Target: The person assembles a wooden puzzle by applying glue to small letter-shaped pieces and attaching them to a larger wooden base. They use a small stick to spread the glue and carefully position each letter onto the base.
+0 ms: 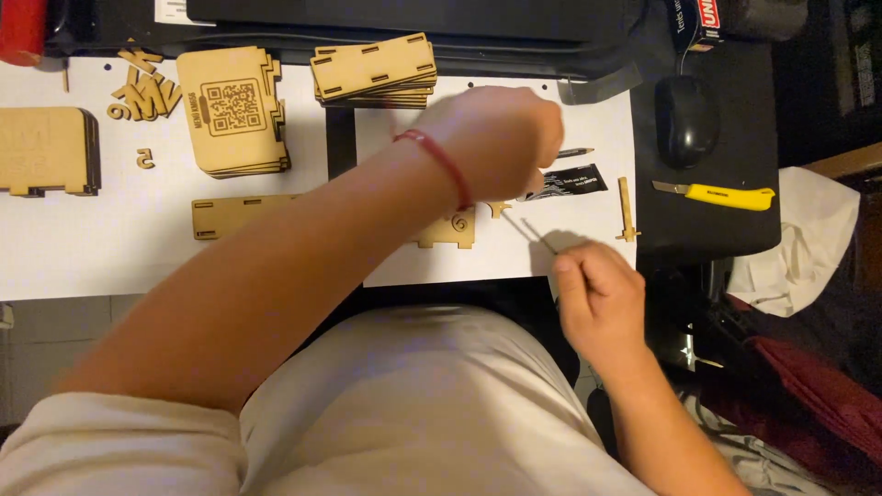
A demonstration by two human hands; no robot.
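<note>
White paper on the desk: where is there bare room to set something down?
Bare room lies on the white paper below the long wooden strip. It is crowded along the top, by the wooden panel stacks, and near the right hand.

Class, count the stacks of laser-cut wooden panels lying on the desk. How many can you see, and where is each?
2. One stack lies upper left, with a square code pattern on top. The other stack lies top centre, with slotted edges. The left hand may hide more pieces.

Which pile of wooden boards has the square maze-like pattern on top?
The left stack, beside the loose wooden letters. The other stack, further right, shows only plain slotted boards.
</note>
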